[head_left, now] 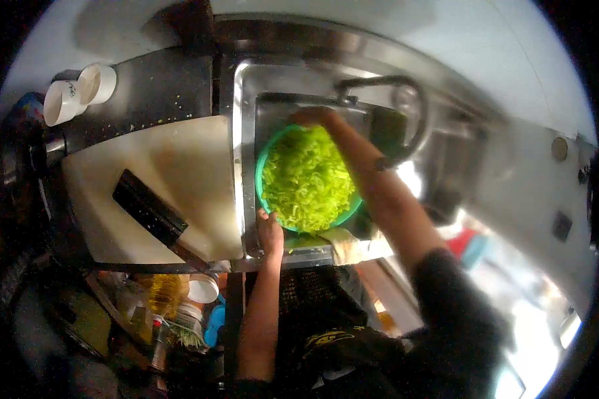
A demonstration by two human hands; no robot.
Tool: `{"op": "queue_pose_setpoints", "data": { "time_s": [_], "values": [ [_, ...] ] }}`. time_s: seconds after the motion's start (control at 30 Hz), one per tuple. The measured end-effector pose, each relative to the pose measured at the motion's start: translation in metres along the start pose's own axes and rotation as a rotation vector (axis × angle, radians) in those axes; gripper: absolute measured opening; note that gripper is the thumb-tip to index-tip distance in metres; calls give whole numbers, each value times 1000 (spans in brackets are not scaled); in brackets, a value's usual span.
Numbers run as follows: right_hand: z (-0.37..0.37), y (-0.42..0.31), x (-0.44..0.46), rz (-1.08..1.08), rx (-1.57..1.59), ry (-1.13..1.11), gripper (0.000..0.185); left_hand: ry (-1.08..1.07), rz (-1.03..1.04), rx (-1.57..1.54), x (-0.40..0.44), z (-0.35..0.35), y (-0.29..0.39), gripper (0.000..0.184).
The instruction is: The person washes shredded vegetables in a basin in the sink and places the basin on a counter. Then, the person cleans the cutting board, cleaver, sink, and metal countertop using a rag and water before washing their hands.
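Note:
A green basin [260, 174] full of chopped light-green vegetable [307, 178] stands in the metal sink [246, 90]. At its near left rim is my left hand [270, 234], its fingers closed on the edge. My right hand [313, 117] is at the far rim, dark and blurred, so its fingers cannot be made out. The curved faucet [420, 120] rises to the right of the basin, close to my right forearm.
Left of the sink lies a white cutting board [113, 226] with a cleaver [150, 207] on it. Two white cups [97, 84] stand at the back left. A cloth [343, 247] hangs over the sink's front edge. Containers and bags sit below the counter at left.

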State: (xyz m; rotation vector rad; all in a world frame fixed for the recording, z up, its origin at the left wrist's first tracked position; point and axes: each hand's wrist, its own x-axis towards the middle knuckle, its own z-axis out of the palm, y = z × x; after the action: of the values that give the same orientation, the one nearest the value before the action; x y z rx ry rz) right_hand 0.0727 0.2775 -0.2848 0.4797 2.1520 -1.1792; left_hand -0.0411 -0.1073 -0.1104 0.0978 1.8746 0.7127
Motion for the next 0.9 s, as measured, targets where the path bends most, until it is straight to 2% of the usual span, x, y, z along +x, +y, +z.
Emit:
{"op": "queue_pose_setpoints", "data": {
  "time_s": [0.07,0.13,0.23,0.47,0.57,0.63,0.73,0.8,0.9],
  "values": [
    [-17,-23,-3,101,-31,-31,47,-1,5,109,-3,-3,4,44],
    [-25,-33,-5,145,-38,5,47,-16,-4,257,-20,-9,42,43],
    [-32,-41,-7,179,-56,72,47,-12,-52,71,-32,-9,68,49],
    [-38,-56,-14,228,-75,170,46,-15,-150,-112,-19,-3,47,54],
    [-39,-62,-15,232,-77,197,46,-33,-99,-35,-21,-4,44,56],
    [-38,-63,-13,236,-74,202,45,-36,101,153,-14,-7,32,51],
    [-40,-66,-12,248,-77,217,45,-51,-61,85,-22,-10,47,48],
    [-41,-68,-14,253,-82,228,45,-65,58,186,-7,-3,17,52],
    [-42,-73,-20,258,-93,247,45,-7,-72,-52,-9,4,14,57]
  ]
}}
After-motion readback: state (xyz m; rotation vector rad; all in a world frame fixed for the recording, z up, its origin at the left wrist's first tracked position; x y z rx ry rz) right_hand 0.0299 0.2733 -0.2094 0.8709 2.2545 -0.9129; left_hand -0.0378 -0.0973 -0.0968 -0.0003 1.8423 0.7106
